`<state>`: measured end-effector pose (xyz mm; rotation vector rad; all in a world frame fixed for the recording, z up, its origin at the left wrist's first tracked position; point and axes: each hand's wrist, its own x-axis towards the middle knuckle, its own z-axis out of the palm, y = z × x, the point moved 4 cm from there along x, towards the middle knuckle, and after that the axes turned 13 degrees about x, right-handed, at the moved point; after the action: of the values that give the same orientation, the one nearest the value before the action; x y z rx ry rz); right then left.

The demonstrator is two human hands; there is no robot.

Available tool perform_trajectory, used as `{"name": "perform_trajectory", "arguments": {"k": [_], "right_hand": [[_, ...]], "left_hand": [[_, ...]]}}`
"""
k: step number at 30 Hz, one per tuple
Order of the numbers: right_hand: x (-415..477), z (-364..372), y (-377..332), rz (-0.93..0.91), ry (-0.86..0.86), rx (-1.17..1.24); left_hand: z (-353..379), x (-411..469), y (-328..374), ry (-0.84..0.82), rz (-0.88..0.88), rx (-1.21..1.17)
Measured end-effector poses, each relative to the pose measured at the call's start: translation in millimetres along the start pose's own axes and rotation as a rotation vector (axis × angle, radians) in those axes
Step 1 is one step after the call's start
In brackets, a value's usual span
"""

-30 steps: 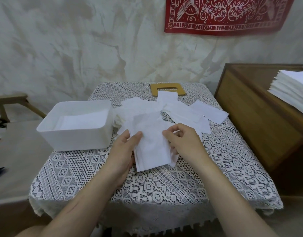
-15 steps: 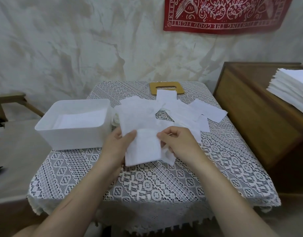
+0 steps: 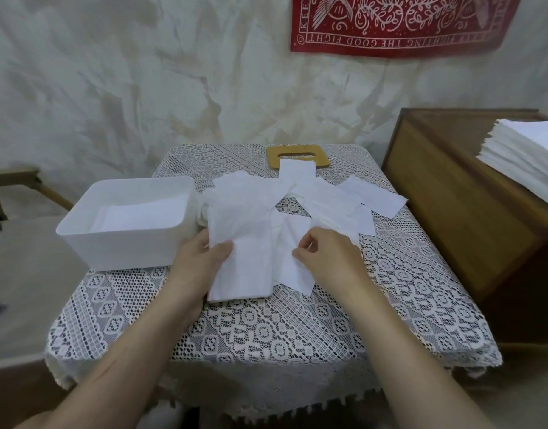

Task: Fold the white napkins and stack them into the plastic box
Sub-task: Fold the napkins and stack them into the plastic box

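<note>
A folded white napkin is held a little above the lace-covered table. My left hand grips its left edge, thumb on top. My right hand is just right of it, fingers curled, thumb and forefinger close together over a smaller napkin lying under it; whether they pinch it is unclear. Several loose white napkins lie spread behind. The white plastic box stands at the table's left and holds folded napkins.
A wooden lid with a slot lies at the table's far edge. A wooden cabinet stands to the right with a tall stack of white napkins on it. A plastered wall is behind; a wooden frame is at far left.
The folded napkin went from both hands to my left hand alone and shifted left toward the box. My right hand let go and now hovers over the smaller napkin.
</note>
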<state>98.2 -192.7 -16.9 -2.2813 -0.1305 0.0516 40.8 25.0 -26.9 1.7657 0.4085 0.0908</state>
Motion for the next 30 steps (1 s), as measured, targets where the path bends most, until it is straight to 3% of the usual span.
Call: {"name": "perform_trajectory", "arguments": {"k": [12, 18, 21, 24, 30], "right_hand": [[3, 8, -3, -0.083, -0.024, -0.122], [1, 2, -9, -0.201, -0.043, -0.061], [-3, -2, -11, -0.264, -0.141, -0.035], [-5, 1, -3, -0.212, -0.218, -0.054], [0, -13, 7, -0.057, -0.016, -0.106]], "left_hand": [[-3, -1, -2, -0.034, -0.025, -0.011], [-5, -3, -3, -0.049, -0.02, -0.007], [-10, -5, -1, -0.047, 0.009, 0.006], [-13, -6, -2, -0.047, 0.033, 0.017], [-13, -6, -2, -0.066, 0.032, 0.011]]}}
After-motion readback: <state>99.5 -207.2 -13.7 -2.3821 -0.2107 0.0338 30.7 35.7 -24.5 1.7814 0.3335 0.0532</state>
